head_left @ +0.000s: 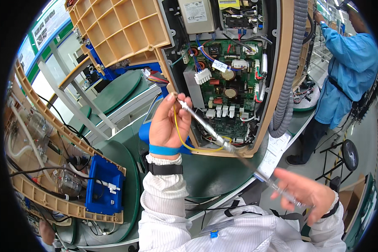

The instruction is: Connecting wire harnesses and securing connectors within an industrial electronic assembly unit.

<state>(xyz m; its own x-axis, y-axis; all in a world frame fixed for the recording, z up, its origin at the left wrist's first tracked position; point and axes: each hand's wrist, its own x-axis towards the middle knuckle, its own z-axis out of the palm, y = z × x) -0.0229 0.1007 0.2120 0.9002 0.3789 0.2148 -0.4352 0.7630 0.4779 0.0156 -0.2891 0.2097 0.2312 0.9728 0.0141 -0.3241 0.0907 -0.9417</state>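
Head view, catalogued from nine o'clock across to three o'clock.

1. At eight o'clock we note a blue plastic module (104, 185) seated in a tan plastic frame (50, 197) with black cables and clear tubing, lying flat on a round green work stand (126, 168), apparently so that its inside faces up for access.

2. Near centre, our left hand (169, 122) is raised, fingers curled shut on the upper end of a thin clear sleeve with metal fittings (206, 126), through which a yellow wire (185, 140) loops; held high, we judge, to keep the sleeve taut.

3. At twelve o'clock an opened tan appliance casing (281, 63) leans upright, exposing a green circuit board (227, 80) and a grey corrugated hose (287, 88).

4. At four o'clock our right hand (304, 191) pinches the sleeve's lower end, fingers partly closed, so the sleeve runs diagonally between both hands across the casing's lower edge.

5. At two o'clock a co-worker in a blue coat (344, 71) stands apart.
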